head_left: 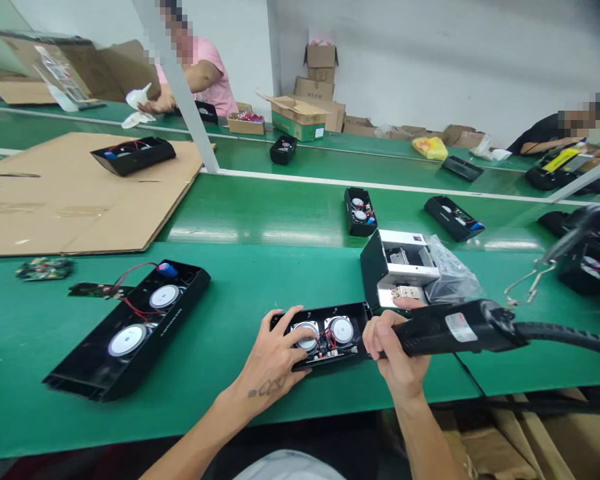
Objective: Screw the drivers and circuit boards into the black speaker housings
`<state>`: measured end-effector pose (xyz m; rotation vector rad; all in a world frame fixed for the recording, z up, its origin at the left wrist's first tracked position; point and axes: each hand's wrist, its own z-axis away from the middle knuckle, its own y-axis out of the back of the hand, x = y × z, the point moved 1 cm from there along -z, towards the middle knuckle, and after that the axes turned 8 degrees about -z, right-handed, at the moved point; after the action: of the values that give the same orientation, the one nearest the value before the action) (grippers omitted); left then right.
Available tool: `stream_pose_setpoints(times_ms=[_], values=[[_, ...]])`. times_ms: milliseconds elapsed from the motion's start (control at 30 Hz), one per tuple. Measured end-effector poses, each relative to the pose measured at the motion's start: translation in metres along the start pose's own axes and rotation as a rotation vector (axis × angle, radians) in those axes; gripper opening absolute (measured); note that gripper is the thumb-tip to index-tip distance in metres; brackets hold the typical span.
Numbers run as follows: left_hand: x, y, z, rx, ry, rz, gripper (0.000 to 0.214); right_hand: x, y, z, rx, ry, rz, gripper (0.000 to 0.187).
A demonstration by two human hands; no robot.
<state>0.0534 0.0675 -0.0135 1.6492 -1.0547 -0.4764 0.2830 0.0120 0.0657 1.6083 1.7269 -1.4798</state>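
A small black speaker housing [341, 332] lies open side up on the green bench, showing two round speaker drivers and red and black wires. My left hand [275, 353] grips its left end, fingers over the near-left driver and thumb along the front edge. In my right hand [400, 353] is a black electric screwdriver [450, 330], held sideways at the housing's right end; its bit is hidden behind my fingers. Just behind sits a black and white screw feeder [403, 267]. A longer black speaker housing [130, 327] rests to the left, a circuit board [97, 290] hanging off its wires.
A loose circuit board cluster [45, 269] and a cardboard sheet [80, 220] lie at left. More speaker housings [360, 212] sit on the conveyor behind. A metal hook [533, 287] and thick cable [570, 337] are at right. Two people work across the line.
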Motion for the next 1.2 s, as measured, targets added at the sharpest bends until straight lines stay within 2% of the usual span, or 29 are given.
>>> stream_pose_setpoints(times_ms=[200, 567, 933, 1200], values=[[0.001, 0.001, -0.001, 0.003, 0.005, 0.022, 0.021, -0.003, 0.001, 0.000, -0.017, 0.035, -0.006, 0.028], [0.000, 0.000, -0.001, -0.004, -0.001, 0.003, 0.021, 0.005, 0.003, 0.002, -0.025, 0.018, -0.012, 0.026], [-0.001, -0.004, -0.001, -0.026, 0.006, 0.016, 0.023, -0.001, 0.002, 0.001, -0.006, 0.018, -0.017, 0.025], [0.003, 0.003, -0.002, -0.046, -0.005, -0.006, 0.019, 0.010, 0.002, 0.010, -0.079, 0.019, 0.029, 0.026]])
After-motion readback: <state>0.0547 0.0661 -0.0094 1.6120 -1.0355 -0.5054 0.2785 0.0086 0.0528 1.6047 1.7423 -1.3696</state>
